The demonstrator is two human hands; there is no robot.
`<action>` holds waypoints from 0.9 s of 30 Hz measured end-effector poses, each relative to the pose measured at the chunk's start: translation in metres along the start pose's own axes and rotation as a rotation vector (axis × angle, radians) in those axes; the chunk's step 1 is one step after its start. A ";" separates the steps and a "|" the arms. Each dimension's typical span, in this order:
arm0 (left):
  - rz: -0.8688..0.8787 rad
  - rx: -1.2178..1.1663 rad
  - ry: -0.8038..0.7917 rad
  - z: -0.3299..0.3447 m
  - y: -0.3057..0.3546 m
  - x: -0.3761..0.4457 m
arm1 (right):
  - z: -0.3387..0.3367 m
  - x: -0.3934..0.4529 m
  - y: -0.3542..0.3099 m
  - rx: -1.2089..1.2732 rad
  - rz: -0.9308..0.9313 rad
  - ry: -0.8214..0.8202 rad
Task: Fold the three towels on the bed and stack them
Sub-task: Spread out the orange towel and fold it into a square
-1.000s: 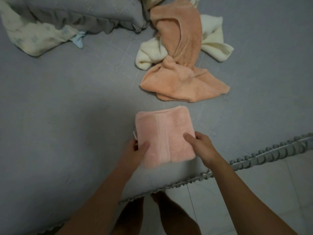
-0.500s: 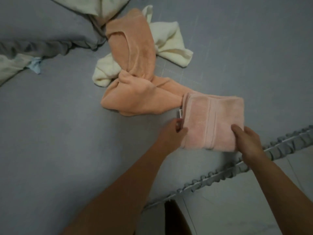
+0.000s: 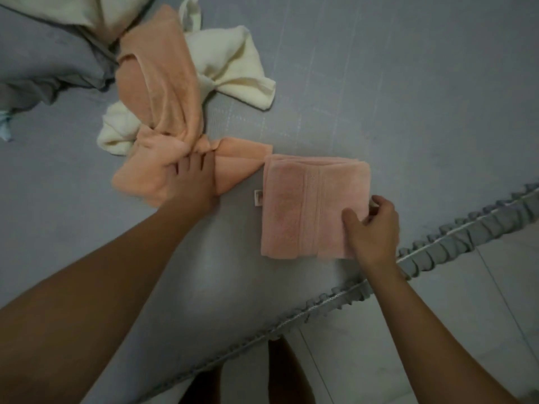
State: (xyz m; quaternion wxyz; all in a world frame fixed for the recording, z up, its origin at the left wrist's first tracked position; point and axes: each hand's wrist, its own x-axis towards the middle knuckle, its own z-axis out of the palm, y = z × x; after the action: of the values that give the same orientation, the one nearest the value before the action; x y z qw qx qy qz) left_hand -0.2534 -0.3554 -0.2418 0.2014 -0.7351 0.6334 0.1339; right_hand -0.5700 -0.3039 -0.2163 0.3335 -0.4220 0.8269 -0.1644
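Observation:
A folded pink towel (image 3: 303,205) lies flat as a neat square near the bed's front edge. My right hand (image 3: 372,225) grips its lower right corner, thumb on top. To its left, a crumpled orange towel (image 3: 163,91) sprawls over a cream towel (image 3: 233,71), which shows on both sides of it. My left hand (image 3: 191,177) presses down on the orange towel's lower bunch, fingers closing into the cloth.
The grey bedsheet (image 3: 408,97) spreads wide to the right and behind the folded towel. A grey pillow with a frill (image 3: 49,68) lies at the back left. The bed's ruffled edge (image 3: 455,237) runs diagonally, with tiled floor (image 3: 437,330) and my legs below it.
The folded pink towel has been slid rightward next to the orange towel. My left hand let go of it and reached left onto the orange towel. My right hand stays on the pink towel.

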 end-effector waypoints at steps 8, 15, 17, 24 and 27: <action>-0.439 -1.128 0.099 -0.032 -0.030 -0.053 | 0.037 -0.058 -0.085 0.033 -0.488 -0.246; -0.365 -1.742 -0.267 -0.051 -0.071 -0.160 | 0.117 -0.099 -0.168 0.495 0.220 -0.831; -0.358 -1.670 -0.331 -0.048 -0.089 -0.181 | 0.131 -0.102 -0.180 0.542 0.323 -0.772; -0.086 -0.957 -0.934 -0.023 -0.154 -0.213 | 0.156 -0.142 -0.197 0.625 0.314 -0.790; -0.140 -1.054 -0.705 0.010 -0.180 -0.200 | 0.154 -0.183 -0.188 0.534 0.261 -0.791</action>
State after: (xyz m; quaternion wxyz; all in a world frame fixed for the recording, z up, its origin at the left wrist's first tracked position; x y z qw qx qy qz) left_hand -0.1083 -0.1545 -0.1373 0.0175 -0.6869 0.3285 0.6480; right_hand -0.2760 -0.2653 -0.1478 0.7360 -0.2447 0.6120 -0.1545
